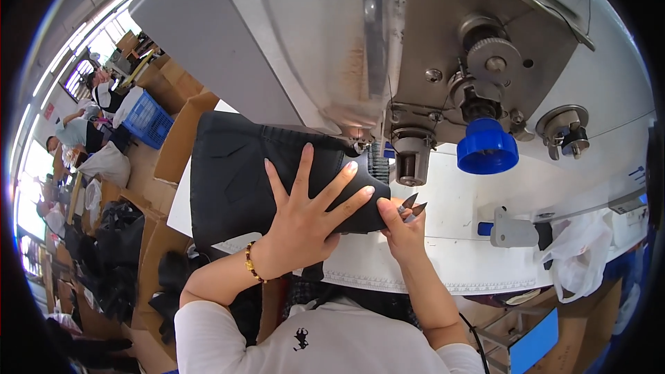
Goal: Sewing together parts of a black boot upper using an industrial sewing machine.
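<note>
From afar I saw the left hand [301, 215], fingers spread, flattening the black cloth [225, 173] on the white tabletop [471, 256] — likely steadying it beneath the sewing machine [436, 34] — while the right hand [404, 232] pinched its right edge, keeping small scissors [409, 201] handy.

White table [360, 256] carried sewing machine [433, 45]. Black fabric piece [232, 190] lay across table's left part. Ruler scale [429, 285] ran along front edge.
</note>
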{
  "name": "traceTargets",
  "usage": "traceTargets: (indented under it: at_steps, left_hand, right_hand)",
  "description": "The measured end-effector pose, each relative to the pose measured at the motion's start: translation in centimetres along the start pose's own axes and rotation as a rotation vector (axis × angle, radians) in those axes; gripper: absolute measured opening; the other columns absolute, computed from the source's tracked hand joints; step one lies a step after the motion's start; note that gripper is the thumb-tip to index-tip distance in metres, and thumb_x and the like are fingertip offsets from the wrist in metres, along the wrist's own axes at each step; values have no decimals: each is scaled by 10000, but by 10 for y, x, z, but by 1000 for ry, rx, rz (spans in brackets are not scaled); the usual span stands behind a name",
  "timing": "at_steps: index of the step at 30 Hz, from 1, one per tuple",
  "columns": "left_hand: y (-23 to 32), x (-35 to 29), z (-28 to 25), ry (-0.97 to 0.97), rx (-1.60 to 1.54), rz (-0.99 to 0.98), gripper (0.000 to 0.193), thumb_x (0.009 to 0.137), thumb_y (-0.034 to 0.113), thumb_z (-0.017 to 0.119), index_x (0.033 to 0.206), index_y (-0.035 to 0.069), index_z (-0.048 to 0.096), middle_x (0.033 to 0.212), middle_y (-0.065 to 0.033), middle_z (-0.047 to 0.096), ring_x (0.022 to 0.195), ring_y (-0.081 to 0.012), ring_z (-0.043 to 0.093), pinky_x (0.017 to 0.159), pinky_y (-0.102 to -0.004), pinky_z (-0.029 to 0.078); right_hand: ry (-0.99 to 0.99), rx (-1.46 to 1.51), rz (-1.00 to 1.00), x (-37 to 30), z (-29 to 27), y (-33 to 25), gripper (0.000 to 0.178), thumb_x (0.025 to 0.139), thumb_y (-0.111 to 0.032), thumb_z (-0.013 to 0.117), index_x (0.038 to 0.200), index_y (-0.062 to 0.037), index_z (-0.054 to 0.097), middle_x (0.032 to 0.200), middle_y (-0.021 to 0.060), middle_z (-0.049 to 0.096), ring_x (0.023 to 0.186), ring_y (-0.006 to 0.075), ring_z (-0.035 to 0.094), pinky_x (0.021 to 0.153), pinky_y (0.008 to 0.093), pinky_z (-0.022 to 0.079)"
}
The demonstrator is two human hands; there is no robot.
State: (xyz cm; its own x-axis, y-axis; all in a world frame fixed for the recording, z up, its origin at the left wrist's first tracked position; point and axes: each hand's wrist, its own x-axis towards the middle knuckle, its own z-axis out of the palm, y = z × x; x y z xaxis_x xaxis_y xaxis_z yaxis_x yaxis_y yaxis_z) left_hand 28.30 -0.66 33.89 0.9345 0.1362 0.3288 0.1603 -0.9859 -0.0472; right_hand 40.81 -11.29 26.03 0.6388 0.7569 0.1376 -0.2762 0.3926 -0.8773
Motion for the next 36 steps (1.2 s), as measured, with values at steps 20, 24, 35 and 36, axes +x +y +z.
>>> traceTargets:
  at_steps: [20, 24, 35, 36]
  left_hand:
    - [-20, 8, -10, -102, -90, 32, 738, 509, 160, 704, 1197, 306, 481, 1301, -65, 327, 1274, -439, 93, 832, -767, 53]
    - [-18, 12, -12, -97, -77, 41, 711, 532, 157, 687, 1197, 302, 484, 1284, -72, 337, 1256, -441, 138, 839, -762, 51]
    - [-35, 21, -17, -112, -84, 116, 715, 519, 169, 688, 1194, 304, 492, 1248, -63, 372, 1178, -423, 276, 867, -743, 69]
    - [-37, 21, -18, -109, -84, 118, 715, 519, 169, 688, 1194, 304, 492, 1248, -63, 372, 1178, -423, 276, 867, -743, 69]
  right_hand:
    - [-12, -59, -5, 5, 9, -6, 233, 850, -197, 556, 732, -7, 619, 608, -44, 528, 540, 10, 416, 478, 174, 306]
    - [67, -6, -60, 9, 18, -12, 156, 816, -161, 594, 724, -65, 512, 568, -46, 450, 425, 14, 371, 363, 157, 268]
    - [107, -7, -49, 12, 25, -9, 178, 818, -167, 589, 698, -72, 499, 597, -45, 459, 463, 4, 389, 380, 153, 279]
    - [119, -9, -86, 12, 27, -8, 190, 820, -169, 588, 683, -75, 496, 584, -51, 447, 445, 0, 368, 373, 154, 261]
